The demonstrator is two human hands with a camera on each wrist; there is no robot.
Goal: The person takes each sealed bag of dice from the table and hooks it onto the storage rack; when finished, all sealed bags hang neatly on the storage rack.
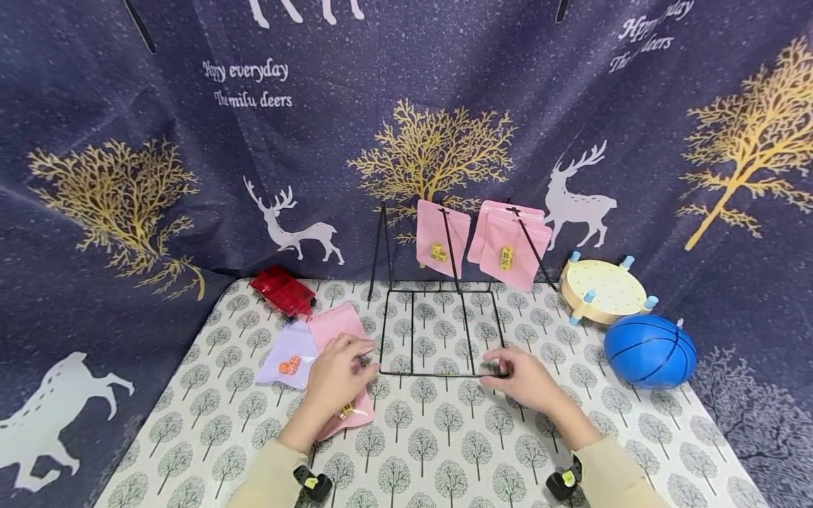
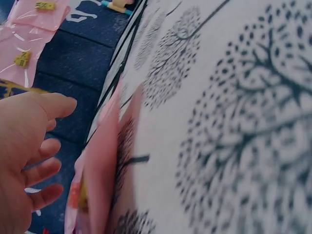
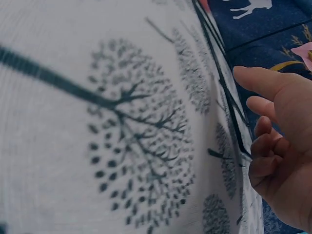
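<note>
A black wire rack (image 1: 432, 375) stands mid-table, with slanting arms at its back. Pink zip pouches, one on a middle arm (image 1: 429, 229) and two on the right arm (image 1: 495, 247), hang from it; yellow dice show inside. Beside the rack's front left corner is my left hand (image 1: 339, 370), fingers loosely bent and apart in the left wrist view. It is above pink pouches (image 1: 360, 415) and a lilac pouch (image 1: 279, 351) with orange dice. By the front right corner my right hand (image 1: 524, 377) has its thumb extended and fingers loosely curled; neither hand visibly holds anything.
A red see-through plastic toy (image 1: 282, 291) lies at the back left. On the right are an upturned round yellow stool-like piece (image 1: 606, 291) with blue-tipped legs and a blue ball (image 1: 651, 351). A dark deer-print curtain (image 1: 317, 141) hangs behind the table.
</note>
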